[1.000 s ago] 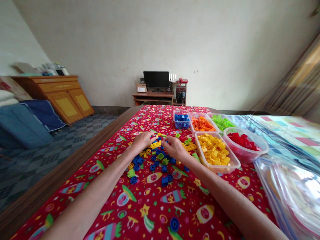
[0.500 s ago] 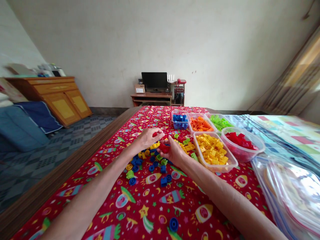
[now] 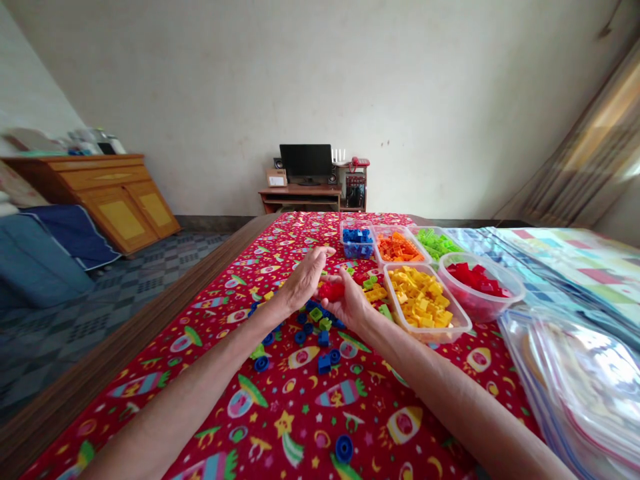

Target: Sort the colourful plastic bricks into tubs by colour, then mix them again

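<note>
My right hand (image 3: 354, 301) is cupped around several red toy bricks (image 3: 331, 291) above the middle of the table. Just left of it and slightly higher, my left hand (image 3: 304, 275) has its fingers stretched out, and nothing shows in it. Beneath both hands lies a loose pile of building bricks: blue bricks (image 3: 324, 338), green bricks (image 3: 325, 324) and yellow bricks (image 3: 376, 293). Part of that pile is hidden by my hands. A blue wheel-shaped piece (image 3: 344, 449) lies alone near the front.
Right of the pile stand clear tubs: a blue-brick tub (image 3: 357, 253), an orange-brick tub (image 3: 430, 257), a yellow-brick tub (image 3: 435, 337), a green-brick tub (image 3: 453, 235) and a round red-brick bowl (image 3: 493, 310). Stacked plastic bags (image 3: 590, 380) lie at right. The red patterned cloth (image 3: 270, 407) covers the table.
My left hand has straightened its fingers and lifted slightly; the red piece that was at its fingertips no longer shows there. More red bricks show in my right hand.
</note>
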Available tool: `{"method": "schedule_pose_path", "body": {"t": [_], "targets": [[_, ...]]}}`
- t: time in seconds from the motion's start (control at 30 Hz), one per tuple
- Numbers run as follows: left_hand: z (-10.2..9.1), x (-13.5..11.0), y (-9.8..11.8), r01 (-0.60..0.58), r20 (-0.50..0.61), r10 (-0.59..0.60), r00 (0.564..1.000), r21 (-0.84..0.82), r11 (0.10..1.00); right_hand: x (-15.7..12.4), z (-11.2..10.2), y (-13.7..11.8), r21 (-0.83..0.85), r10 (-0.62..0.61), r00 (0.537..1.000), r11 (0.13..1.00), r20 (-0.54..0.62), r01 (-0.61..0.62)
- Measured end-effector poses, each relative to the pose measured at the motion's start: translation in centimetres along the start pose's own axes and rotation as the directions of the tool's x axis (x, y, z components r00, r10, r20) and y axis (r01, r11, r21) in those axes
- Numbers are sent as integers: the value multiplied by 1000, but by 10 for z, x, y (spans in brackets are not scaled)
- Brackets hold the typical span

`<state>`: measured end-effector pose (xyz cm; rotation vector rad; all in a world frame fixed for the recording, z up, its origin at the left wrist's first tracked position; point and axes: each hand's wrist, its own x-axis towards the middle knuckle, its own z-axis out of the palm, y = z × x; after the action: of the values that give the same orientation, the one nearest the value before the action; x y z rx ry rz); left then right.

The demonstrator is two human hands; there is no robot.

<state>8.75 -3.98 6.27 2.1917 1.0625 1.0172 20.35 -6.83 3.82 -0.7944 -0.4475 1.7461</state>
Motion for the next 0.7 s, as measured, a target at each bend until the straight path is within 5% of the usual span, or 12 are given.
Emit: {"method": "schedule_pose_path", "body": {"t": [0.2,0.4,0.7], "targets": [[16,-7,-3,-12,130,34,991,-166,986,2,-2,1,-22,-135,991,991,-17,135],[12,2,-9,34,69,-1,998,-479,877,1,-5,-5,-26,-96,992,995,77,98],[6,1,4,-30,0,33,999,-418,908,-2,-2,-10,-224,-167,985,960,38,171]]}}
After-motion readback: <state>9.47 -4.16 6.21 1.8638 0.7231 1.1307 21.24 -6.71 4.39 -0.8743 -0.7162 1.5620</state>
